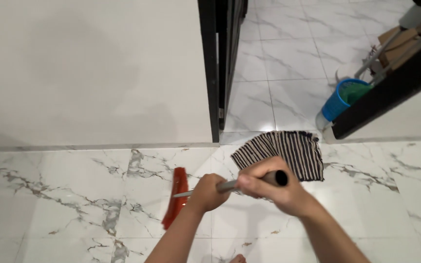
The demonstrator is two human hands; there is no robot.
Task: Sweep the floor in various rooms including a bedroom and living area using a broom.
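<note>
1. The floor (64, 204) is glossy white marble-look tile with grey veins and thin grout lines; it runs on through the doorway into the next room.
2. A plain white wall (88, 68) meets the floor at a low skirting line along the left.
3. A black door frame (210, 68) stands at the wall's right end, with more tile beyond it.
4. The left hand (208, 192) is wrapped round the grey handle (227, 185), lower down the shaft, fingers closed on it.
5. The right hand (269, 187) grips the handle's black top end, fingers curled tight around it.
6. The broom head (176, 204) is red, resting on the floor left of the hands, near the wall, blurred.
7. A striped mat (288, 148), dark and cream, lies on the floor just inside the doorway, partly behind the right hand.
8. A blue bucket (339, 102) sits on its side in the far room, beside a black panel (391, 92).
</note>
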